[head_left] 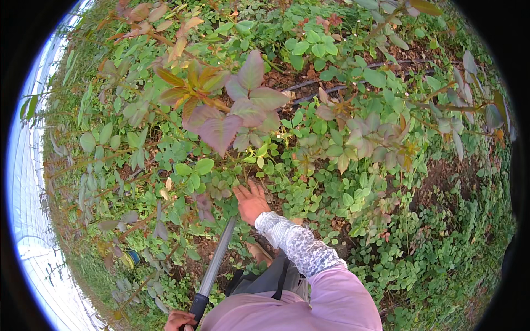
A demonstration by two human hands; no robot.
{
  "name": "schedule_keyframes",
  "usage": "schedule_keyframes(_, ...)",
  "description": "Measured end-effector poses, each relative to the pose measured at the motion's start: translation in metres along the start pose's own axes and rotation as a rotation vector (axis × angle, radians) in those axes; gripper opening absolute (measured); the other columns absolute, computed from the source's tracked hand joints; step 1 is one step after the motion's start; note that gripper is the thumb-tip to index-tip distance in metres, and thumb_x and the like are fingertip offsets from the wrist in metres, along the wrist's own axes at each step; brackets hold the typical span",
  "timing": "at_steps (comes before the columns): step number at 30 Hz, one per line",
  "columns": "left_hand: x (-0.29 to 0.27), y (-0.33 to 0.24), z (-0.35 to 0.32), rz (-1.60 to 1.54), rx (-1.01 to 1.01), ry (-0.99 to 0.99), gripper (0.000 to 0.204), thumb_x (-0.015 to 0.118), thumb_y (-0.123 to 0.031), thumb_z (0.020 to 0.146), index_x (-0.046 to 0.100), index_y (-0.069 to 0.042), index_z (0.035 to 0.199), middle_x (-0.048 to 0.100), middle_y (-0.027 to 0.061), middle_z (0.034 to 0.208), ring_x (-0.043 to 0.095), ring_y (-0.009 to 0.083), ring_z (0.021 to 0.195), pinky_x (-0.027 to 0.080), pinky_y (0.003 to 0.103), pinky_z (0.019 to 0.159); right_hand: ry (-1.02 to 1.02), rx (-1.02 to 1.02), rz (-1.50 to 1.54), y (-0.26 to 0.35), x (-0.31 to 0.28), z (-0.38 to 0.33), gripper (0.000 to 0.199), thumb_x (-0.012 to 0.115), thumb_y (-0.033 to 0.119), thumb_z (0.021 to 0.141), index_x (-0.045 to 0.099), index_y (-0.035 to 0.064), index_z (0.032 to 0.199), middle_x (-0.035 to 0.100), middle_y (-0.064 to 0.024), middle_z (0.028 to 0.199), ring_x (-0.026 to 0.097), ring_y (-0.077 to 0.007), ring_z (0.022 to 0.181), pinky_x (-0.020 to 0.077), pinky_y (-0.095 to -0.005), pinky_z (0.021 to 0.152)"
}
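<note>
At the lower left my left hand (180,320) is closed around the black grip of a long-handled tool (218,258). The tool's grey shaft slants up and away to the right, and its far end is lost among the leaves. My right hand (253,203) reaches into low foliage just beyond that end, back upward, fingers stretched and a little apart. The fingertips touch or nearly touch small green leaves (222,189); no held thing shows. Over the hand hangs a rose-like shoot with large reddish-purple leaves (222,131).
Dense leafy plants surround me. Dark irrigation hoses (320,95) run along the brown soil at the upper right. A round yellow-and-blue object (131,259) lies in foliage at the left. White sheeting (38,237) borders the far left. Long stems (135,225) lean in from the left.
</note>
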State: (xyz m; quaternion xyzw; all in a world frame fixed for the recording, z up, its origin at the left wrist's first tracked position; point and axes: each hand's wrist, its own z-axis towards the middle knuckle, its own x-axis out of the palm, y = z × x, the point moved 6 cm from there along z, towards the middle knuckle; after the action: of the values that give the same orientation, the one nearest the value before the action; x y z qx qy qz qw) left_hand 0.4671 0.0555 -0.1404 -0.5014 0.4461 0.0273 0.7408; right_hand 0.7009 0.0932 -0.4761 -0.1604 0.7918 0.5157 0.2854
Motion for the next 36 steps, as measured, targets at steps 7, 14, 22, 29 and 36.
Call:
schedule_keyframes(7,0.001,0.001,0.001,-0.001,-0.014,0.024,0.019,0.053,-0.02,0.087,0.052,-0.001,0.086,0.054,0.007,0.06,0.054,0.0212,0.065,0.043,0.032,0.063,-0.214,-0.032,0.206,-0.01,-0.014,-0.022,0.046,0.051,0.017,0.089,0.046,0.0086,0.133,0.049,-0.0135,0.134,0.038,-0.0374,0.128,0.0306,-0.0488,0.106)
schedule_keyframes(14,0.005,-0.001,0.003,0.003,-0.014,0.054,0.021,0.054,-0.023,0.087,0.052,-0.002,0.087,0.055,0.0074,0.061,0.055,0.021,0.066,0.043,0.033,0.064,-0.495,0.456,1.066,-0.101,-0.022,0.006,0.034,0.053,0.027,0.091,0.063,0.0005,0.11,0.068,-0.015,0.096,0.065,-0.0273,0.088,0.0488,-0.0317,0.082)
schedule_keyframes(22,0.012,-0.004,0.007,0.054,0.002,0.069,0.025,0.055,-0.026,0.088,0.052,-0.002,0.085,0.055,0.0072,0.062,0.055,0.021,0.063,0.044,0.032,0.062,-0.264,0.277,0.634,-0.119,0.038,0.139,0.041,0.061,0.039,0.084,0.062,0.0104,0.113,0.065,-0.0167,0.109,0.06,-0.0343,0.103,0.0462,-0.0405,0.091)
schedule_keyframes(29,0.011,0.0,0.006,0.064,-0.031,0.072,0.024,0.053,-0.025,0.088,0.052,-0.001,0.084,0.055,0.0069,0.061,0.055,0.0208,0.063,0.044,0.032,0.06,0.05,0.537,0.872,-0.136,0.108,0.186,0.056,0.059,0.05,0.083,0.06,0.0057,0.116,0.06,-0.0139,0.121,0.056,-0.0307,0.109,0.0431,-0.0385,0.097)
schedule_keyframes(36,0.012,-0.001,0.009,0.038,-0.021,0.097,0.023,0.054,-0.024,0.088,0.053,-0.001,0.085,0.056,0.0072,0.063,0.056,0.0208,0.065,0.044,0.032,0.061,0.003,0.577,0.868,-0.134,0.098,0.191,0.051,0.059,0.045,0.083,0.06,0.0053,0.115,0.062,-0.0142,0.118,0.058,-0.0314,0.106,0.0443,-0.0389,0.094)
